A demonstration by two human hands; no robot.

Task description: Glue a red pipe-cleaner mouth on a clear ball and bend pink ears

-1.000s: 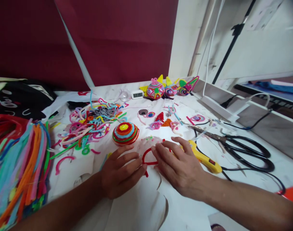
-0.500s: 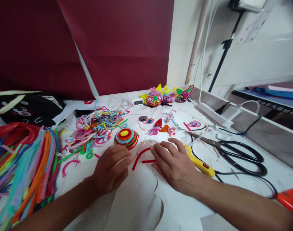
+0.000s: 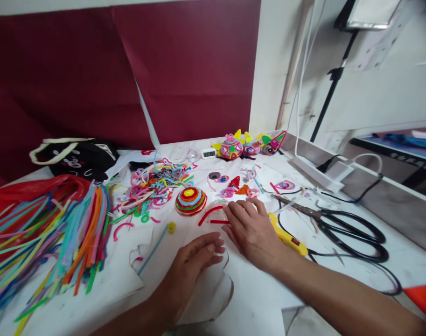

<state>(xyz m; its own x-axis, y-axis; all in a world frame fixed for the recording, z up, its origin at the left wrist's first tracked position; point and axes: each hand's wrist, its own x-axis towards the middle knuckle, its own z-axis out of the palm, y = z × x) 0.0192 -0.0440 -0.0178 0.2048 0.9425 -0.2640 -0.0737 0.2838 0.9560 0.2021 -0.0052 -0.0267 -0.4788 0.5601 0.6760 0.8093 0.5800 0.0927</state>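
My right hand (image 3: 249,228) lies flat on the white paper, fingers spread, its fingertips touching a bent red pipe cleaner (image 3: 213,215). My left hand (image 3: 193,263) rests palm down on the paper nearer to me, fingers stretched out and empty. Just beyond the red piece sits a striped dome of coiled pipe cleaners (image 3: 191,200). A yellow glue gun (image 3: 286,233) lies right beside my right hand.
A big bundle of coloured pipe cleaners (image 3: 48,233) fills the left. A tangle of cut pieces (image 3: 153,184) lies behind the dome. Black scissors (image 3: 342,224) and cables lie at right. Finished colourful figures (image 3: 249,145) and a small clock (image 3: 209,152) stand at the back.
My left hand has let go of the red pipe cleaner and drawn back toward me. The view has tilted up and shifted left. My right hand stays on the red piece.
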